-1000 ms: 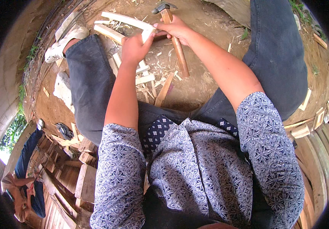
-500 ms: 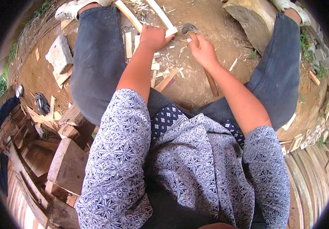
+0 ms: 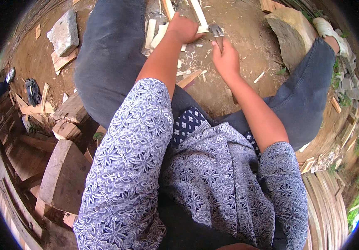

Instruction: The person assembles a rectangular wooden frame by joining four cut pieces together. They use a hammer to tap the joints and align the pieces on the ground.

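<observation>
Between the legs (image 3: 113, 54), left fingers (image 3: 196, 37) hold half-hidden wood (image 3: 203, 29); right fingers (image 3: 217, 50), a part-covered hammer (image 3: 217, 30).

Blue-and-white floral shirt (image 3: 125, 141), dark grey-blue trousers (image 3: 106, 71), pale cream wood strip (image 3: 203, 29), grey hammer head (image 3: 216, 30), brown ground (image 3: 210, 91)

A hammer (image 3: 217, 31) (grey-headed, brown-handled) slants just beside a pale wooden strip (image 3: 203, 29).
</observation>
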A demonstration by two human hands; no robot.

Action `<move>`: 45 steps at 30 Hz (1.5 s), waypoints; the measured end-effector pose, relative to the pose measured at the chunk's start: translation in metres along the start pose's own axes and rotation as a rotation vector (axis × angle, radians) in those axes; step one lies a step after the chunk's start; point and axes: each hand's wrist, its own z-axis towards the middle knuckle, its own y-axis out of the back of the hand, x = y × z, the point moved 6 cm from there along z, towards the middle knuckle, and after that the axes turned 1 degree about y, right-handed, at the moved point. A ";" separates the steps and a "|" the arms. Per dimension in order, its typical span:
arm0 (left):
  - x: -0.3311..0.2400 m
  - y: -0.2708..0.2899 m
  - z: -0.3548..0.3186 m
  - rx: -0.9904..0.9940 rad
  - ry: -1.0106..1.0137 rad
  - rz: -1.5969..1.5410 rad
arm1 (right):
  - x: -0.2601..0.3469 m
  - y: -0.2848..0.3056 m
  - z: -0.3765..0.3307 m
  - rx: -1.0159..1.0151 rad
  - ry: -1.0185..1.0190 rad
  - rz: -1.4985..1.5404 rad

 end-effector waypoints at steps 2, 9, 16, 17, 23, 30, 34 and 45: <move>0.010 0.001 0.002 0.080 0.014 -0.014 | 0.031 0.015 0.006 0.028 0.035 0.099; 0.004 -0.008 0.005 -0.024 -0.024 -0.019 | 0.039 0.020 0.006 0.119 0.197 -0.021; 0.003 -0.008 0.000 0.062 0.027 -0.022 | 0.069 0.036 0.005 0.176 0.132 0.050; 0.002 -0.005 0.000 0.062 0.024 -0.017 | 0.073 0.041 0.005 0.128 0.161 0.115; 0.007 -0.006 0.000 0.062 0.041 -0.016 | 0.045 0.027 0.019 0.197 0.101 -0.051; -0.005 0.006 0.008 0.023 -0.037 -0.035 | 0.006 0.005 0.034 0.272 0.200 -0.169; 0.004 0.000 -0.003 0.101 0.014 0.013 | 0.073 0.036 0.031 0.252 0.096 -0.103; 0.006 0.003 -0.003 0.139 0.020 0.003 | 0.062 0.041 0.021 0.195 0.126 0.005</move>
